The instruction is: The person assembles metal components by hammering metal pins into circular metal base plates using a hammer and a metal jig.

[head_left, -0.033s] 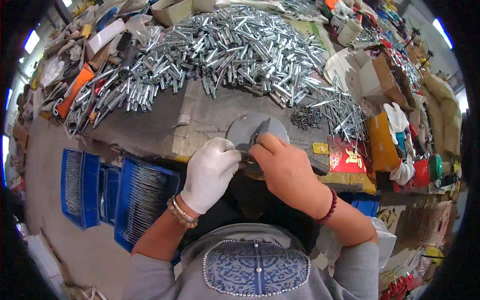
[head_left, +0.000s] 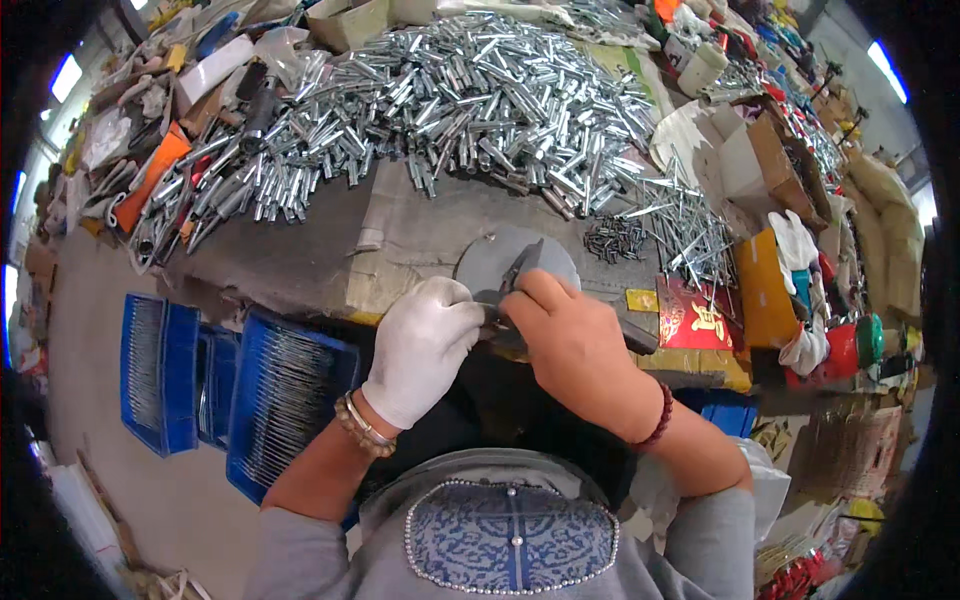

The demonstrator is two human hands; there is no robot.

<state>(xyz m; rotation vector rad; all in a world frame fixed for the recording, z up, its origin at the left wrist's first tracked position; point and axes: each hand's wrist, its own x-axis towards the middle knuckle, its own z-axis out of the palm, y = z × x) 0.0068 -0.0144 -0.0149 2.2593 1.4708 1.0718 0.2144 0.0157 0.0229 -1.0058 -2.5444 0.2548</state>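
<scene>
My left hand (head_left: 425,350), in a white glove, is closed with its fingertips pinched together at the near side of a round grey disc (head_left: 487,262). My bare right hand (head_left: 580,345) meets it there, thumb and fingers closed over the disc's near right part. A dark, narrow piece (head_left: 522,262) sticks up beside the right fingers. Whatever lies between the two sets of fingertips is small and mostly hidden. Beyond the disc spreads a large heap of shiny metal tubes (head_left: 480,95). Small dark screw-like pieces (head_left: 614,237) and thin metal rods (head_left: 690,235) lie to its right.
Blue crates (head_left: 240,420) filled with metal rods stand low at the left. On the right of the bench lie a red card (head_left: 695,318), an opened cardboard box (head_left: 765,165) and white gloves (head_left: 793,240). An orange-handled tool (head_left: 150,180) rests at the left.
</scene>
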